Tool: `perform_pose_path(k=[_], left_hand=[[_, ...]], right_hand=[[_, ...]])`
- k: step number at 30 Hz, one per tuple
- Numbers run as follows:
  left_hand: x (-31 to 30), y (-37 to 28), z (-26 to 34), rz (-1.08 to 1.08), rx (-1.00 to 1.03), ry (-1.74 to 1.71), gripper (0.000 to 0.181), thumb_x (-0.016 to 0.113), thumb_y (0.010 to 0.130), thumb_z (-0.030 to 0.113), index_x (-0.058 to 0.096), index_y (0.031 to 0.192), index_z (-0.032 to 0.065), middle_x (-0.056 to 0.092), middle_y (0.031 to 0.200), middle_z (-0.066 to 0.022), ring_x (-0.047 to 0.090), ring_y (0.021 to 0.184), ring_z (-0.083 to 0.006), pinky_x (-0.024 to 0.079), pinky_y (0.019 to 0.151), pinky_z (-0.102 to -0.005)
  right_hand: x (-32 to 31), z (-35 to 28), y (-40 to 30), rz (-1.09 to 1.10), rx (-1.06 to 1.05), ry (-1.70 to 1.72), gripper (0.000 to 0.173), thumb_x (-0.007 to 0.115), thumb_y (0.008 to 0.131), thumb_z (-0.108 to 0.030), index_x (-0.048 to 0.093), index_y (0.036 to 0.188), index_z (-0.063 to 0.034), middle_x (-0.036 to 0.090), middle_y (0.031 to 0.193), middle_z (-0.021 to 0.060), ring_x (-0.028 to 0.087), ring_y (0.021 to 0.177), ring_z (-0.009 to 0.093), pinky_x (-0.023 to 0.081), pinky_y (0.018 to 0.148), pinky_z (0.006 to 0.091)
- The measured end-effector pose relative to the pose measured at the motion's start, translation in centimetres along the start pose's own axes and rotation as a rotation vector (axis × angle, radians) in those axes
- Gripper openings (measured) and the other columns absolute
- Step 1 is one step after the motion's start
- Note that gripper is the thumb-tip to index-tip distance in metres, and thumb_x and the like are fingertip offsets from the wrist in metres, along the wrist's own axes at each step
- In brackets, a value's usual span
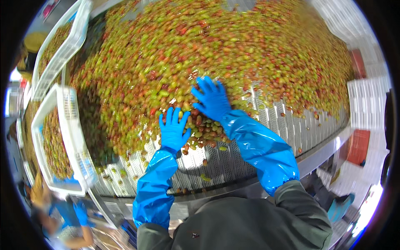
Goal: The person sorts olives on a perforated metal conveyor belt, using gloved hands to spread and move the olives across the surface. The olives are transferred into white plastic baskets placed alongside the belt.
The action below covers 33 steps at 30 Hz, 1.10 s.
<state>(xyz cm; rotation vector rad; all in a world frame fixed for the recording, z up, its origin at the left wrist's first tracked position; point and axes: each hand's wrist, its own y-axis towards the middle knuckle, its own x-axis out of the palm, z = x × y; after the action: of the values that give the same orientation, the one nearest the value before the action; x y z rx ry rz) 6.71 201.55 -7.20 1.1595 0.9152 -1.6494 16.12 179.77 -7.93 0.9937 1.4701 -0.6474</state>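
Small oval fruits (150,59), green to red and grape-like, lie in a wide heap on a perforated, ribbed metal table (218,162). On the heap's near edge lies my left hand (174,130), in a blue glove, its fingers spread and nothing held. My right hand (213,99), gloved the same way, rests on the fruits higher up and to the right, fingers apart and pointing up-left. Between the two hands is a small cluster of darker fruits. Blue plastic sleeves cover both forearms.
White plastic crates (70,125) holding similar fruits stand tilted at the left. Stacked white crates (367,103) and a red crate (359,147) are at the right. A metal rim (325,147) edges the table. Another person's blue-gloved hand (80,214) shows at the lower left.
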Motion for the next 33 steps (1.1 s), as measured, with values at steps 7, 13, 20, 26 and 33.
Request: perform_pose_path(k=[7, 13, 20, 26, 33], left_hand=[[0.6, -4.1, -1.2, 0.084, -0.067, -0.113, 0.064, 0.071, 0.084, 0.034, 0.050, 0.144, 0.0289, 0.030, 0.158, -0.0133, 0.027, 0.146, -0.0368, 0.017, 0.114, -0.0642], [1.5, -4.1, -1.0, 0.118, -0.100, -0.099, 0.062, 0.067, 0.086, 0.037, 0.049, 0.145, 0.0292, 0.033, 0.157, -0.0112, 0.028, 0.146, -0.0356, 0.020, 0.113, -0.0646], [1.0, -6.0, -2.2, 0.101, -0.047, -0.148, 0.065, 0.063, 0.090, 0.039, 0.042, 0.150, 0.0303, 0.028, 0.159, -0.0105, 0.028, 0.146, -0.0352, 0.021, 0.114, -0.0620], [1.0, -8.9, -3.5, 0.136, -0.068, -0.157, 0.066, 0.064, 0.088, 0.040, 0.041, 0.150, 0.0323, 0.030, 0.158, -0.0107, 0.028, 0.145, -0.0370, 0.022, 0.113, -0.0636], [1.2, -8.3, -3.4, 0.117, -0.095, -0.151, 0.063, 0.062, 0.089, 0.041, 0.043, 0.149, 0.0307, 0.032, 0.157, -0.0089, 0.029, 0.145, -0.0373, 0.023, 0.112, -0.0640]], right_hand=[[-2.0, 5.7, -1.0, -0.089, 0.159, -0.173, 0.064, 0.067, 0.090, -0.043, 0.043, 0.149, -0.0338, 0.029, 0.160, 0.0100, 0.025, 0.147, 0.036, 0.025, 0.110, 0.0662], [-2.6, 2.1, 2.9, 0.105, 0.063, 0.135, 0.045, 0.069, 0.089, -0.024, 0.062, 0.133, -0.0254, 0.044, 0.150, 0.0172, 0.045, 0.134, 0.039, 0.040, 0.107, 0.0529], [-0.7, 0.8, 5.6, -0.197, -0.088, -0.164, 0.057, 0.066, 0.090, -0.042, 0.048, 0.145, -0.0382, 0.033, 0.158, 0.0087, 0.036, 0.140, 0.036, 0.043, 0.100, 0.0549], [-1.5, 5.9, 4.2, 0.218, 0.178, -0.291, 0.054, 0.070, 0.087, -0.020, 0.056, 0.138, -0.0259, 0.048, 0.144, 0.0142, 0.053, 0.121, 0.041, 0.050, 0.093, 0.0533], [-0.2, -5.9, 5.0, -0.060, -0.307, 0.115, 0.045, 0.077, 0.082, -0.024, 0.067, 0.125, -0.0219, 0.057, 0.136, 0.0128, 0.056, 0.122, 0.038, 0.050, 0.097, 0.0479]])
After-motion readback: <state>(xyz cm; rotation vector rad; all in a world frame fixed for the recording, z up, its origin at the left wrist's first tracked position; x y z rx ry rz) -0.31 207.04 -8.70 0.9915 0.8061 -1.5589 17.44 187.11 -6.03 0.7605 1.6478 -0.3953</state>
